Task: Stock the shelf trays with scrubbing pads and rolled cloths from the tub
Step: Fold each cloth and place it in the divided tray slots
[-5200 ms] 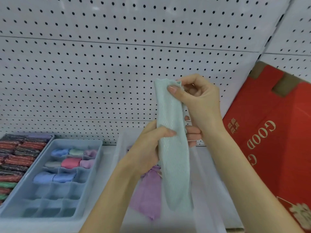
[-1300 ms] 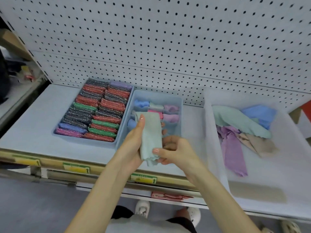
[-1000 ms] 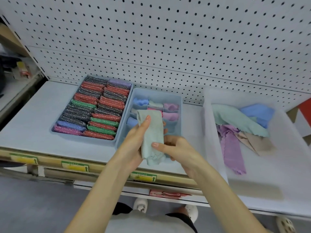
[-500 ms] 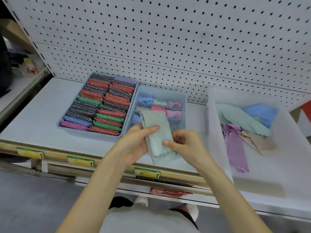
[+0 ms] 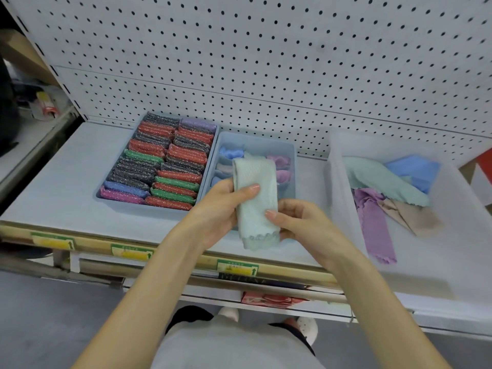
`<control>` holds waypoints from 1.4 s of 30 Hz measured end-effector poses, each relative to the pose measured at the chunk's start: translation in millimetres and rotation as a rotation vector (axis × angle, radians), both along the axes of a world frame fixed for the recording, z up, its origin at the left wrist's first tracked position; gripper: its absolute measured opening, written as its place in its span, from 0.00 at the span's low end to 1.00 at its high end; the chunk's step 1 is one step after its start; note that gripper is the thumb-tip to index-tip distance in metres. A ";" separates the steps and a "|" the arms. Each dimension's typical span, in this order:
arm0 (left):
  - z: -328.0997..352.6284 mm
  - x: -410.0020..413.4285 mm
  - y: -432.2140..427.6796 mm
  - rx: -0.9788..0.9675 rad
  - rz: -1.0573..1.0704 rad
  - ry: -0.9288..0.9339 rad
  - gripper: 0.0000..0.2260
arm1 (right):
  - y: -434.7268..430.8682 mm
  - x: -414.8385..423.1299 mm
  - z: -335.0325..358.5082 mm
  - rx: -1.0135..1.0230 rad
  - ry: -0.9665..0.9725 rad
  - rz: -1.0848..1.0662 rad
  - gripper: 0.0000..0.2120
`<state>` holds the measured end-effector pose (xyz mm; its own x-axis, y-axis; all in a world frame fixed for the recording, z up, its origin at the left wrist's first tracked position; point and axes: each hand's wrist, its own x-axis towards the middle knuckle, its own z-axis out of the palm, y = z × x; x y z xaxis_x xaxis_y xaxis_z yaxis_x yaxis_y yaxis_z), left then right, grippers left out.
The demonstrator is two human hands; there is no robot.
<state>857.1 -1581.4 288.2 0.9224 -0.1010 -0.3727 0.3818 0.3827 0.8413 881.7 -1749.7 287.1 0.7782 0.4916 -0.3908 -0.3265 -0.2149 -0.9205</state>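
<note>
A pale green cloth (image 5: 255, 198), folded into a long strip, hangs over the divided blue tray (image 5: 288, 151). My left hand (image 5: 223, 206) grips its left side with the thumb across the front. My right hand (image 5: 300, 225) pinches its right edge lower down. The tray holds several rolled cloths (image 5: 279, 166) in blue, pink and purple; the strip and hands hide its near half. Left of it, a blue tray (image 5: 106, 194) is packed with scrubbing pads (image 5: 165, 161). The translucent tub (image 5: 338, 198) on the right holds loose green (image 5: 378, 179), blue (image 5: 415, 169), purple (image 5: 372, 225) and beige (image 5: 415, 219) cloths.
White pegboard (image 5: 266, 62) backs the grey shelf (image 5: 66, 169). Price labels (image 5: 234, 267) run along the shelf's front edge. A red box (image 5: 483, 166) shows at the far right. Another shelf with clutter (image 5: 42, 107) lies to the left.
Over five seconds the cloth came down from in front of the pegboard to above the divided tray. In the last second the hands shifted slightly right and the strip sits a little flatter.
</note>
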 end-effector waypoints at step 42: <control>-11.1 -4.1 -2.9 0.234 0.116 -0.006 0.06 | 8.7 -16.4 -10.5 0.127 0.045 -0.299 0.23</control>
